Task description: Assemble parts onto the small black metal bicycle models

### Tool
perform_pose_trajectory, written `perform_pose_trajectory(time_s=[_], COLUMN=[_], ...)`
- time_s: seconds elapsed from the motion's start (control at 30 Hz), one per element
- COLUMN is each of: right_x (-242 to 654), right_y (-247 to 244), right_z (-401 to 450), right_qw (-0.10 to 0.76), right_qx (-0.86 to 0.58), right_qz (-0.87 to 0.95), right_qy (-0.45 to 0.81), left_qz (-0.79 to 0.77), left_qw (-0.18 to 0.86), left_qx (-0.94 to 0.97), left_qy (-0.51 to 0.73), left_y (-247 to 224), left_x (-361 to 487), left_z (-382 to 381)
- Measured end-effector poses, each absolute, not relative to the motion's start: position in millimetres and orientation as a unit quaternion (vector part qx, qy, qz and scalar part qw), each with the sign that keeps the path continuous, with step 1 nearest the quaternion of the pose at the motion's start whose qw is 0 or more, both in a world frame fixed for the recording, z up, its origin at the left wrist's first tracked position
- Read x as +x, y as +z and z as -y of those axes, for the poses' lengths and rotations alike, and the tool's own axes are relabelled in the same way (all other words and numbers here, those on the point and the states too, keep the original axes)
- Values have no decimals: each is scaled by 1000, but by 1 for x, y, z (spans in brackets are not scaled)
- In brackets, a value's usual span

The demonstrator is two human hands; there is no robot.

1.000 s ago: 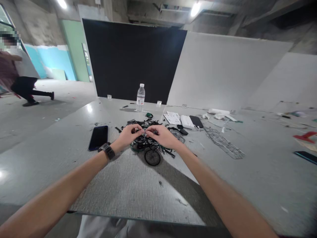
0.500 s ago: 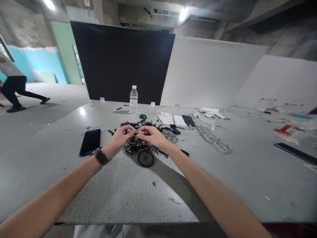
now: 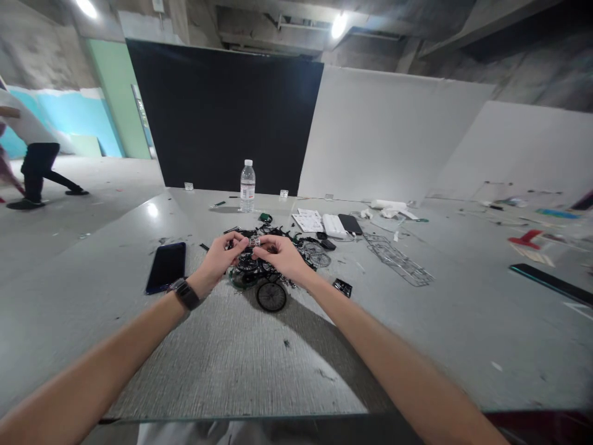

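Observation:
A small silvery part [image 3: 254,242] is pinched between the fingertips of both hands. My left hand [image 3: 222,256], with a dark watch on the wrist, grips its left end. Its right end is in the fingers of my right hand [image 3: 283,254]. Beneath and around the hands lies a pile of black and green bicycle model parts [image 3: 250,278], partly hidden by them. Nearest the front of the pile, a black spoked wheel [image 3: 271,297] lies on the table. Another spoked wheel [image 3: 317,254] is right of my right hand.
A phone [image 3: 167,267] lies left of the pile. A water bottle [image 3: 248,186] stands behind it. Papers [image 3: 306,220], a white box [image 3: 333,226] and a parts frame [image 3: 398,261] lie to the right. A person [image 3: 39,148] is at far left.
The small part has turned slightly between my fingers, and both hands remain over the pile. The person at far left has shifted posture. The whole view has moved a little.

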State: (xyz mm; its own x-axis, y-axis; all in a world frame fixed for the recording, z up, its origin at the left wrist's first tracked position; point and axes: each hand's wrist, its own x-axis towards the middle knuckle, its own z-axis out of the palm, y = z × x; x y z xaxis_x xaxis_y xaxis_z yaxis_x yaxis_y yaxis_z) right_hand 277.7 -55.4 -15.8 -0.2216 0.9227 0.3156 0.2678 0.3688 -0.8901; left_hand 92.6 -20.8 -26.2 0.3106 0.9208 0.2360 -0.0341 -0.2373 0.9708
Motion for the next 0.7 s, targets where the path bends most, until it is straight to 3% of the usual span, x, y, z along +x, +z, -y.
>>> perform_pose_trajectory(time_s=[0.27,0.47,0.7], right_x=[278,280,286], right_y=[-20,-18,-19], right_z=[53,55,58], right_qw=[461,471,421], right_qx=[-449,-450,-426], right_qz=[695,732,796], right_qy=[321,200,81], left_qz=[-353,-356,-376], left_qw=[552,625,643], left_qx=[604,563,543], left_qy=[453,407,388], left_y=[-18,-18,-16], left_x=[91,91,91], left_z=[28,29,27])
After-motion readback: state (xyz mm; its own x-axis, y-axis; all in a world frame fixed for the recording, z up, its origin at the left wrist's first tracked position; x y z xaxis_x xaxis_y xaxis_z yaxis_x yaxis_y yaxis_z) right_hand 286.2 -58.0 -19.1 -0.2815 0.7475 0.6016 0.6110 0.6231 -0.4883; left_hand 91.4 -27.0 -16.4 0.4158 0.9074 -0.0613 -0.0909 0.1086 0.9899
